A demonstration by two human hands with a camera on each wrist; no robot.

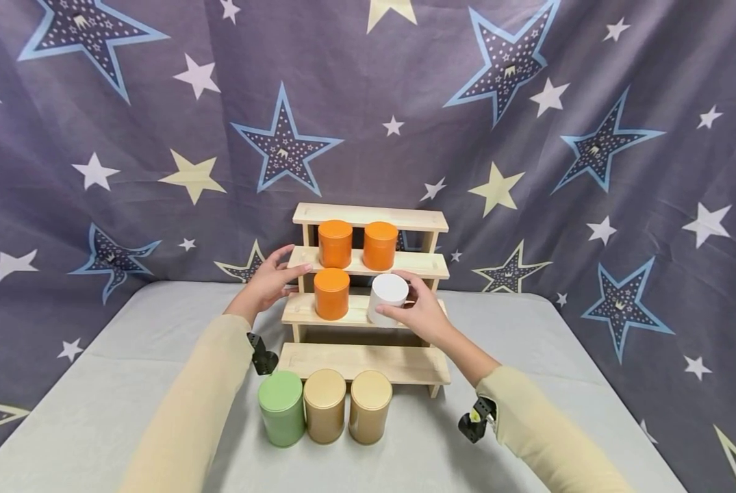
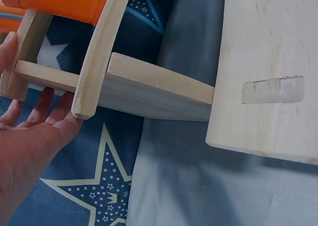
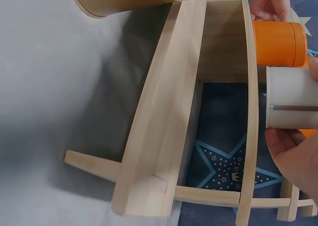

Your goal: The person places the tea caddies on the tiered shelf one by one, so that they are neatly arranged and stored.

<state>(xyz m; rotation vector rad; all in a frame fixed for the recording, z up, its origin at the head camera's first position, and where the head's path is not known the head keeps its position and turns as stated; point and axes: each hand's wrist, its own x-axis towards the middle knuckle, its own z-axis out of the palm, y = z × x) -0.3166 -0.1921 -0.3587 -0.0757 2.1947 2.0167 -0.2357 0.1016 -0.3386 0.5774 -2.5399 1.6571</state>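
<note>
A white canister [image 1: 388, 296] is in my right hand [image 1: 425, 313], thumb at the near side and fingers round the far side. It is upright over the third tier from the top of a stepped wooden shelf [image 1: 368, 361]. In the right wrist view a narrow gap shows between the white canister [image 3: 293, 94] and the board. To its left an orange canister [image 1: 331, 296] stands on that tier. My left hand [image 1: 270, 282] grips the shelf's left end by the second tier. Its thumb lies on the board and its fingers reach beneath, as the left wrist view shows.
Two more orange canisters, one left [image 1: 335, 245] and one right [image 1: 380, 246], stand on the second tier. In front of the shelf, on the grey-covered table [image 1: 127, 383], stand a green canister [image 1: 282, 411] and two gold canisters [image 1: 325, 409]. A star-patterned curtain [image 1: 368, 157] hangs behind.
</note>
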